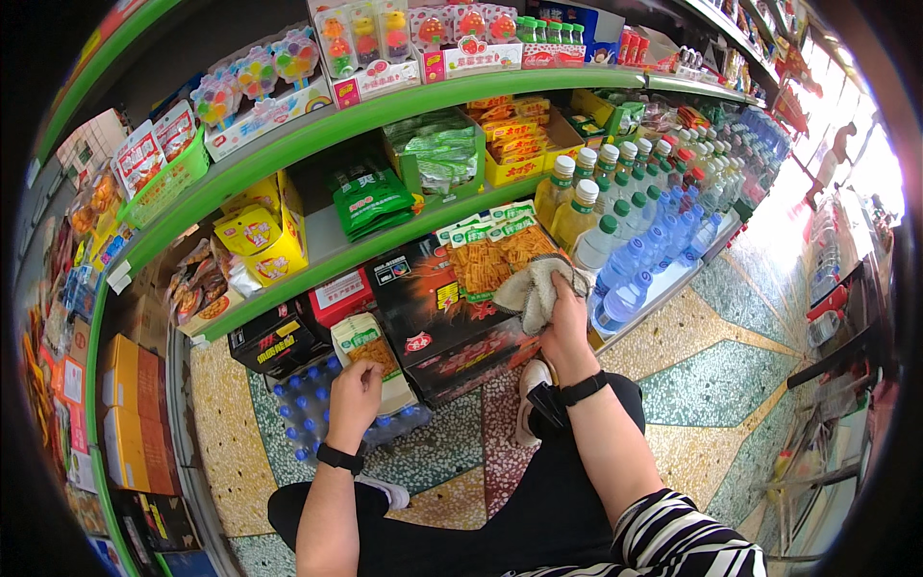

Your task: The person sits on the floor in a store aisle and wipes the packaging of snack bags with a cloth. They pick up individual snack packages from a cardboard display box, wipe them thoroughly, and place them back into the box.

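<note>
My right hand (pixel 566 317) grips a crumpled grey-white cloth (pixel 530 292). The cloth touches the right end of several snack packets (pixel 482 263) with orange-brown strips, laid on a large black carton (pixel 411 310). Over a smaller open carton (pixel 398 391) to the left is my left hand (pixel 357 393), its fingers curled. A similar snack packet (pixel 366 348) lies in that carton under my fingertips; whether they pinch it is hidden. The open carton rests on a shrink-wrapped pack of blue-capped bottles (pixel 303 407) on the floor.
Green-edged shelves (pixel 317 256) with boxed sweets and bagged snacks run along the far side. Rows of drink bottles (pixel 627 238) stand right of the black carton. A dark box (pixel 277 342) sits at the left. My shoe (pixel 532 400) is close to the black carton on the terrazzo floor (pixel 692 375).
</note>
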`<move>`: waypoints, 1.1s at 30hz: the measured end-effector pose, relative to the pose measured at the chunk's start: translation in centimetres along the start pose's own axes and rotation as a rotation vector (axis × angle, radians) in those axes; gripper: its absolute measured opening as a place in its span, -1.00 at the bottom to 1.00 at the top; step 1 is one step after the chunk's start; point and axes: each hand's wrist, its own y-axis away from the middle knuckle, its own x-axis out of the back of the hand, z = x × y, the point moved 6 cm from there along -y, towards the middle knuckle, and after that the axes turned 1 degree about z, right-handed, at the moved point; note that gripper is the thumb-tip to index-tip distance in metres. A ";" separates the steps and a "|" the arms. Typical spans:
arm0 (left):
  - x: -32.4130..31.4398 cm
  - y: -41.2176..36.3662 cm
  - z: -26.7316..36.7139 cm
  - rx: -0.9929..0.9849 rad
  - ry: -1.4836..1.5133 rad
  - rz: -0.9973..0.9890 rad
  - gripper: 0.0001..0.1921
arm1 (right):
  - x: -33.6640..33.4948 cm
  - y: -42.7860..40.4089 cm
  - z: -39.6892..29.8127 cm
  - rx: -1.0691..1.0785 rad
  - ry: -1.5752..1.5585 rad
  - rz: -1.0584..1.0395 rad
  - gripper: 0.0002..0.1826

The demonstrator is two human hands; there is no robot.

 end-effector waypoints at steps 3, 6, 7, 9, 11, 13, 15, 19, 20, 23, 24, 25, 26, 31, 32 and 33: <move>0.3 0.0 1.8 -0.010 0.050 0.011 -0.82 | 0.4 0.7 -0.5 0.037 -0.025 -0.035 -0.76; 0.2 -0.1 2.1 0.020 0.149 0.008 -0.83 | 0.1 1.8 -0.5 0.028 -0.035 -0.073 -0.76; 0.1 0.0 1.9 0.036 0.233 0.005 -0.82 | -0.2 2.4 -0.4 0.006 -0.042 -0.087 -0.76; -0.3 -0.1 0.9 0.104 0.328 -0.029 -0.81 | -1.1 4.3 0.1 -0.046 -0.015 -0.137 -0.76; -0.9 -0.2 1.4 0.103 0.612 -0.096 -0.81 | -1.9 6.1 0.7 -0.112 -0.007 -0.185 -0.76; -1.1 -0.3 2.4 0.130 0.785 -0.121 -0.73 | -2.0 7.4 2.0 -0.166 0.029 -0.238 -0.76; -1.2 -0.4 3.0 0.188 0.947 -0.152 -0.67 | -2.8 9.2 3.6 -0.245 0.066 -0.306 -0.73; -2.7 0.0 3.5 0.321 1.385 -0.240 -0.59 | -4.3 12.6 6.6 -0.436 0.168 -0.466 -0.71; -2.8 0.1 3.6 0.310 1.438 -0.214 -0.60 | -4.4 13.0 7.5 -0.484 0.164 -0.492 -0.71; -2.9 0.3 4.0 0.327 1.508 -0.187 -0.61 | -4.1 13.7 8.8 -0.539 0.199 -0.515 -0.71; -2.7 0.3 3.9 0.353 1.519 -0.178 -0.61 | -4.2 13.7 9.0 -0.545 0.202 -0.515 -0.71; -2.6 0.3 3.8 0.358 1.521 -0.175 -0.61 | -4.3 13.5 9.0 -0.541 0.197 -0.520 -0.71; -2.2 0.1 3.6 0.339 1.521 -0.154 -0.61 | -4.4 13.3 9.0 -0.536 0.193 -0.524 -0.72; -1.3 -0.4 2.2 0.337 1.507 -0.080 -0.65 | -3.5 11.3 8.7 -0.366 0.300 -0.468 -0.76; -1.2 -0.4 1.8 0.345 1.517 -0.058 -0.65 | -3.4 10.9 8.2 -0.251 0.307 -0.452 -0.76; -1.2 -0.4 1.7 0.345 1.519 -0.058 -0.65 | -3.2 10.5 7.7 -0.135 0.312 -0.433 -0.77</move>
